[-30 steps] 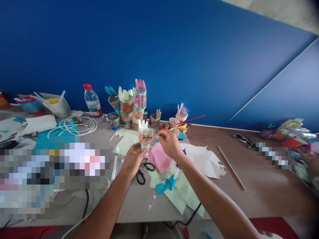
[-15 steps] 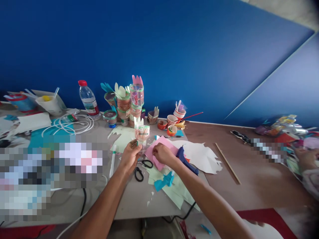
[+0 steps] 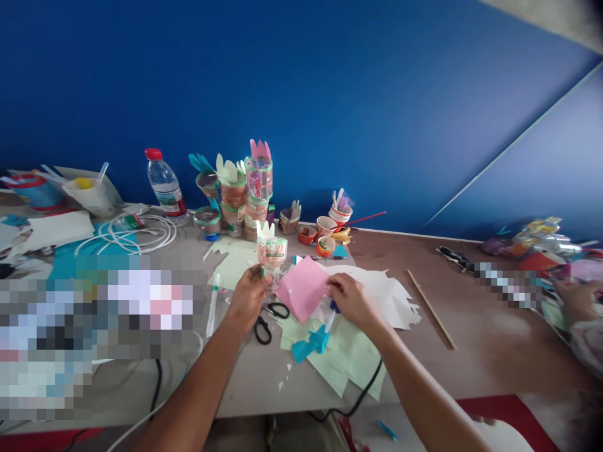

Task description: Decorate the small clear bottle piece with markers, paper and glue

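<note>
Holding cup [image 3: 272,252] upright in left hand [image 3: 248,297], frame centre, left of right hand [image 3: 352,300]; cannot tell right-hand grip.

One handheld container [image 3: 272,254], one pink sheet [image 3: 301,295], one wooden stick [image 3: 431,309], one red-capped bottle [image 3: 166,188]

The clear plastic cup [image 3: 273,252], topped with white paper points [image 3: 266,231], is held upright; pink paper [image 3: 302,290] lies just right.
</note>
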Available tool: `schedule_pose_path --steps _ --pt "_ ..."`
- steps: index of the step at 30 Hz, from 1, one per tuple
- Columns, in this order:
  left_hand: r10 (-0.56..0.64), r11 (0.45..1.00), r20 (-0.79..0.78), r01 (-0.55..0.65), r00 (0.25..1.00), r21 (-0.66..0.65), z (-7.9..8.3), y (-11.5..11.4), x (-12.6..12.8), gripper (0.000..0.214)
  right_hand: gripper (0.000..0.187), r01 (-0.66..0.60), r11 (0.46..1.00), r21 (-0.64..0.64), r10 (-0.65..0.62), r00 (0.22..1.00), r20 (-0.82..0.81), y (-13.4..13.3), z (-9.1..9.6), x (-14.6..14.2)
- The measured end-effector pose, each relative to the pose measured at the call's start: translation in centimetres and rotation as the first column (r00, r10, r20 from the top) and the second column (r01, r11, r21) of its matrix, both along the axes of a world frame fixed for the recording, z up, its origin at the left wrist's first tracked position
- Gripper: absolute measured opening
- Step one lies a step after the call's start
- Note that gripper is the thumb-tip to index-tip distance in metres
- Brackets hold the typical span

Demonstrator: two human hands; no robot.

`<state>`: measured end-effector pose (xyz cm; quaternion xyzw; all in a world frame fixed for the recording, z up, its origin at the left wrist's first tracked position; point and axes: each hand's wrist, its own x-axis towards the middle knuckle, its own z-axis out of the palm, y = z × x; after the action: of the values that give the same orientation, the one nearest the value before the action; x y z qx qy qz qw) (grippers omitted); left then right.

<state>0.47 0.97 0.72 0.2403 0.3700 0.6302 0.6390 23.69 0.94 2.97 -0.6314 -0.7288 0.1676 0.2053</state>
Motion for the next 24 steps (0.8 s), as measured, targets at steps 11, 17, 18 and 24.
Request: schedule_pose_path --steps 11,17,18,24 --pt "-0.032 0.999 0.005 0.032 0.999 0.01 -0.4 0.1 0.2 0.051 0.047 0.191 0.965 -0.178 -0.094 0.889 0.448 -3.9 -1.2 4.1" --pt "-0.045 0.999 0.015 0.045 0.999 0.016 -0.5 0.2 0.0 0.05 0.043 0.208 0.939 -0.273 -0.073 0.899 0.432 -3.5 -1.5 4.4" --pt "-0.047 0.999 0.02 0.047 0.999 0.016 -0.5 0.1 0.0 0.05 0.042 0.19 0.946 -0.262 -0.069 0.909 0.412 -3.6 -1.8 4.7" --pt "-0.053 0.999 0.037 0.053 0.998 0.012 -0.3 0.0 0.1 0.051 0.042 0.144 0.99 -0.004 -0.144 0.989 -0.03 -5.1 -2.6 7.0"
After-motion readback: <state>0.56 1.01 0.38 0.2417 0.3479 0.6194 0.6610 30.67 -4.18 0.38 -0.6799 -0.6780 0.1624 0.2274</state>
